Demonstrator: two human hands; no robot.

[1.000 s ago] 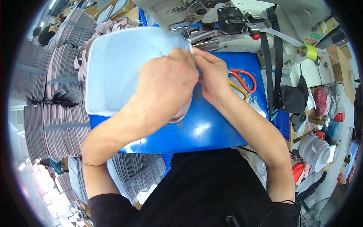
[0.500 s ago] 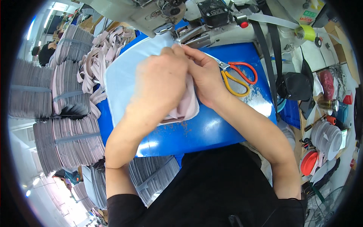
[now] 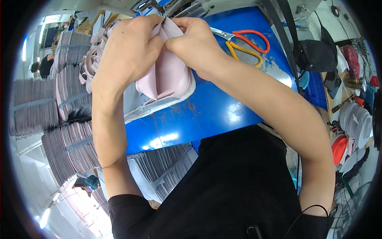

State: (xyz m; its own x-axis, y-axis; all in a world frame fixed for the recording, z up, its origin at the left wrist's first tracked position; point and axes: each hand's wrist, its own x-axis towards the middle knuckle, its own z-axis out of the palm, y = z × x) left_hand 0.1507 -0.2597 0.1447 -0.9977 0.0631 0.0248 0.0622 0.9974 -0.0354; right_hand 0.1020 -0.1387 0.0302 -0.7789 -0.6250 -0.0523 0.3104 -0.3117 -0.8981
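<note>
Pink fabric (image 3: pixel 174 71) rises in a fold between my two hands, close to the sewing machine's presser foot area (image 3: pixel 149 6). My left hand (image 3: pixel 129 49) is closed on its upper left edge, thumb against the fingers. From the other side my right hand (image 3: pixel 199 44) pinches the fabric's upper right edge. Below the fold, a pale grey-blue layer with a white stitched border (image 3: pixel 159 104) lies on the blue table (image 3: pixel 215 109). Scissors with one red and one yellow handle (image 3: pixel 250 44) lie right of my right hand, blades partly hidden behind it.
Strapped stacks of grey-pink panels (image 3: pixel 36 105) stand at the left, beside a heap of pink strips (image 3: pixel 92 59). Another stack (image 3: pixel 167 169) sits below the table's front edge. Dark straps and a black pouch (image 3: pixel 316 55) hang at right, near white spools (image 3: pixel 356 121).
The view has shifted, so the machine sits higher in the picture. My hands have moved apart, and the pink fabric now stands raised between them.
</note>
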